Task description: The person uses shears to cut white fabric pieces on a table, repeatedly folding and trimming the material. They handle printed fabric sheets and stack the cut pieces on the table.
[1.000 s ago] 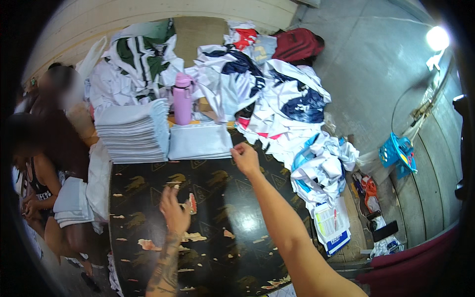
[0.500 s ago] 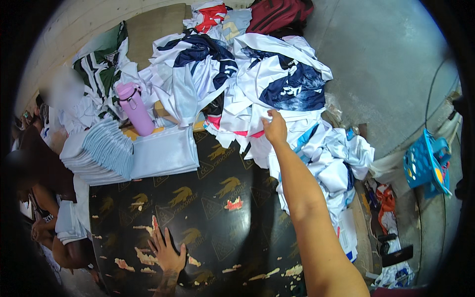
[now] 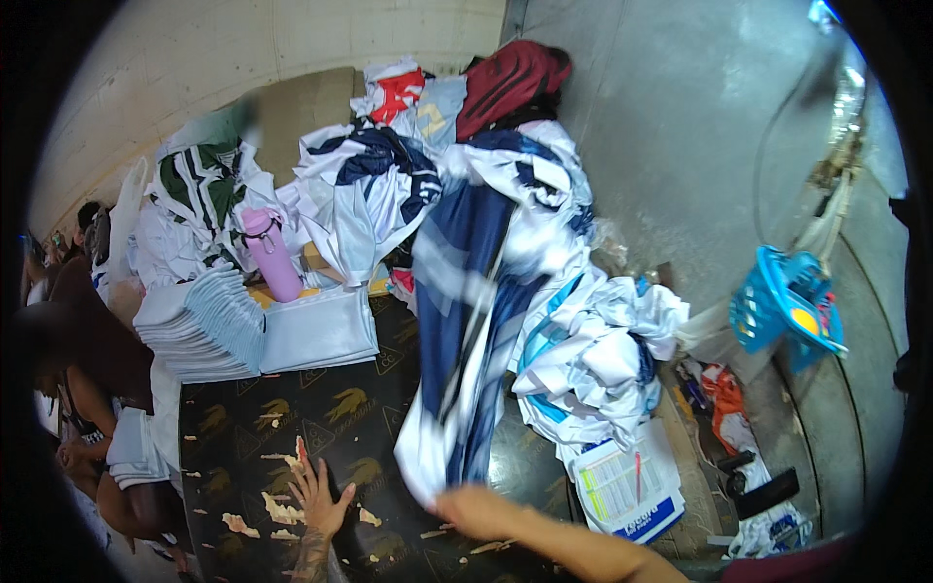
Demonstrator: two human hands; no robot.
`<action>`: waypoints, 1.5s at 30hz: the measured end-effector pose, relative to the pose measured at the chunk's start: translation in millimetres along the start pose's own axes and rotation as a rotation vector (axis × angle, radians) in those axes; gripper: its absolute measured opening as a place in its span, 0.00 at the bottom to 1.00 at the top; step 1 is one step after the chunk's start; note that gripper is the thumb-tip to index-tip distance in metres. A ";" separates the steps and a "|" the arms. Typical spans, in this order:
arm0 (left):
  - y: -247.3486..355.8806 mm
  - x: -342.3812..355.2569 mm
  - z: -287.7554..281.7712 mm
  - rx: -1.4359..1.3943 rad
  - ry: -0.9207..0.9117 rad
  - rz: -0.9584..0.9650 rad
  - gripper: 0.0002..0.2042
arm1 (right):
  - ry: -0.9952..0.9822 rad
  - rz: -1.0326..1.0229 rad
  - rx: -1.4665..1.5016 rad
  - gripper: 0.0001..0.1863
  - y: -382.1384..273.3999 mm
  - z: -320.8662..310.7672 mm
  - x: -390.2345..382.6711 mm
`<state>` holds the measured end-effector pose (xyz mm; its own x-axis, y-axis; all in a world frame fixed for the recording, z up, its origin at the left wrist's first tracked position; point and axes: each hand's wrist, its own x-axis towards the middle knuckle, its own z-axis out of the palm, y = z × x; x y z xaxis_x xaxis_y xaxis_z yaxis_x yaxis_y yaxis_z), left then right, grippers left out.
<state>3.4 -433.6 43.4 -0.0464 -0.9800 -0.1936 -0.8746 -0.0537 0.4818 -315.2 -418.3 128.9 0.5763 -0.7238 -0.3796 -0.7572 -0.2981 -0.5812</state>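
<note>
My right hand (image 3: 468, 510) grips one end of a navy and white garment (image 3: 466, 321), which stretches from the clothing pile down over the black board (image 3: 292, 418) and is blurred by motion. My left hand (image 3: 321, 500) lies spread on the board at the lower left. Stacked folded pale fabric (image 3: 190, 330), with a flatter folded bundle (image 3: 316, 330) beside it, sits at the board's back left, in front of a pink bottle (image 3: 270, 253).
A jersey pile (image 3: 369, 194), more white and blue garments (image 3: 593, 360), and a maroon bag (image 3: 510, 87) surround the back and right. Papers (image 3: 617, 476) lie at the right edge; a blue basket (image 3: 782, 306) hangs by the wall. People (image 3: 83, 389) sit at the left.
My right hand has drawn the navy and white garment out of the pile toward me, down over the board. My left hand has lowered onto the board. The camera view has shifted.
</note>
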 end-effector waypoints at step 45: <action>-354.5 -285.4 -80.7 0.296 0.462 -0.290 0.40 | 0.254 0.356 -0.248 0.47 -103.2 297.1 -156.4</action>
<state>365.6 -150.3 -3.1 0.3687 -0.9188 0.1411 -0.9203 -0.3394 0.1945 -235.8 -89.5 34.3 0.1994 -0.9270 -0.3176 -0.9612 -0.1220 -0.2474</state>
